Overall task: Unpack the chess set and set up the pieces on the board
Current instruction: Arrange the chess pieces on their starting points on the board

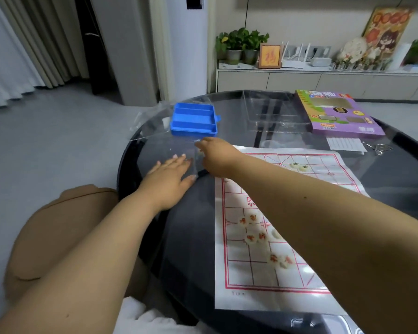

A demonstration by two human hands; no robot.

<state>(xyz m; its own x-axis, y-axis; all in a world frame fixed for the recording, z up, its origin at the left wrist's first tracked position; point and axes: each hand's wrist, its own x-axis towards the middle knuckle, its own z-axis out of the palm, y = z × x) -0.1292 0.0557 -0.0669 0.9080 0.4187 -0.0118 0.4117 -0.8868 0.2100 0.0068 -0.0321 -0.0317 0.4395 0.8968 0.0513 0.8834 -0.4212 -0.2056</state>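
Observation:
A white paper chess board with a red grid lies on the dark round table. Several white round pieces with red characters sit on its near half, and two with dark characters on its far half. A blue compartment tray stands just beyond my hands. My left hand lies flat with fingers spread on a clear plastic bag. My right hand pinches the same bag near the tray.
A clear plastic insert and the purple game box rest at the table's far side, with a white leaflet and metal scissors beside them. A tan cushion is at my left knee. A sideboard stands behind.

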